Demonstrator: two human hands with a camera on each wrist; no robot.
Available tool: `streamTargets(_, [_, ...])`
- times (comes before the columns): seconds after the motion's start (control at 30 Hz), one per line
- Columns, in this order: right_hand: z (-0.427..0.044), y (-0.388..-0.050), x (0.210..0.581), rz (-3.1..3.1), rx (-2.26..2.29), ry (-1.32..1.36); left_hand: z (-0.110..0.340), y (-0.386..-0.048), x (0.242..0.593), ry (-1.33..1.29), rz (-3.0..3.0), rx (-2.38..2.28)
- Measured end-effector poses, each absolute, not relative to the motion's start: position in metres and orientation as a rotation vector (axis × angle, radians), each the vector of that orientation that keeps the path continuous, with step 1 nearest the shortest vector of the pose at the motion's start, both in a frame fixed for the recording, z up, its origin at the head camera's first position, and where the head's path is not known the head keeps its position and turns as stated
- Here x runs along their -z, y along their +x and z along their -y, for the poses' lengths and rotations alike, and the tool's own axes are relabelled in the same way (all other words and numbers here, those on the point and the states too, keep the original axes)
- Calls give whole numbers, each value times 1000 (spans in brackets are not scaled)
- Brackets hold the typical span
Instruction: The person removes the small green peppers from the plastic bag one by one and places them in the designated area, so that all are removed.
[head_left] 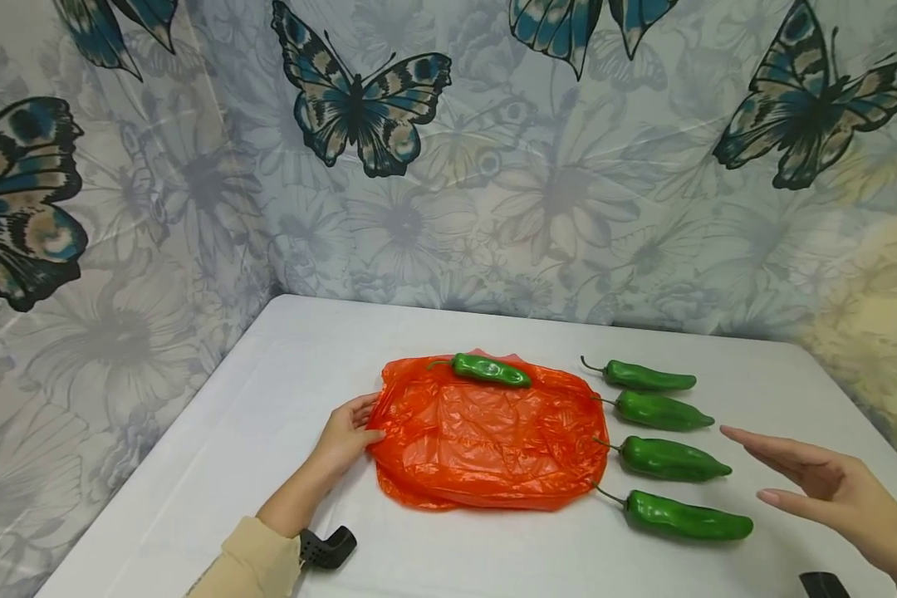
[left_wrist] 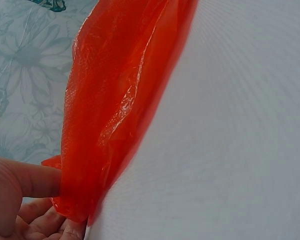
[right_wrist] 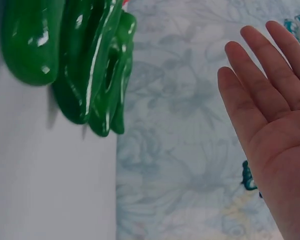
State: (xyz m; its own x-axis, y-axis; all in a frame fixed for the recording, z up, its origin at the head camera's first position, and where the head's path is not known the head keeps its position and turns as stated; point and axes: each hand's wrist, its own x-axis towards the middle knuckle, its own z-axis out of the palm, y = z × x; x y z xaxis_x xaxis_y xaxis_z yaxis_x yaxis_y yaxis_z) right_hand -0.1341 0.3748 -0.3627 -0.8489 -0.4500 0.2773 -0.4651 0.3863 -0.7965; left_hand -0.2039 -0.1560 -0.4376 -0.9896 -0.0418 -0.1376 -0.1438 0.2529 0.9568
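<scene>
A crinkled red plastic bag (head_left: 486, 448) lies flat on the white table, with one green pepper (head_left: 492, 370) on its far part. My left hand (head_left: 349, 433) pinches the bag's left edge; in the left wrist view, the thumb is on one side of the red plastic (left_wrist: 105, 100) and the other fingers are partly hidden behind it. Right of the bag, several green peppers lie in a column, stems pointing left, from the farthest pepper (head_left: 652, 376) to the nearest pepper (head_left: 688, 517). My right hand (head_left: 830, 490) hovers just right of them, fingers extended, holding nothing.
The white table (head_left: 269, 374) meets a curtain (head_left: 478, 249) printed with butterflies and flowers at its back and left. A black wrist device (head_left: 329, 548) sits by my left sleeve, and another dark piece (head_left: 824, 585) shows below my right hand.
</scene>
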Motion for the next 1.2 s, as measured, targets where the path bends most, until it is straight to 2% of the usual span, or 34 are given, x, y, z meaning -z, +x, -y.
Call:
streamTargets(0.53, [-338,-167,342,2273,-1817,1301,157,-204,436,-192,-2428,-1850])
streamTargets(0.8, [-315,-175,338,2387,-1796,1118,157,-204,435,-172,-2427,-1856])
streamTargets(1.07, [-292,-192,329,2538,-1626,749,156,-204,437,-178,-2424,-1859])
streamTargets(1.2, [-281,-203,323,2521,-1676,723,157,-205,437,-175,-2420,-1868])
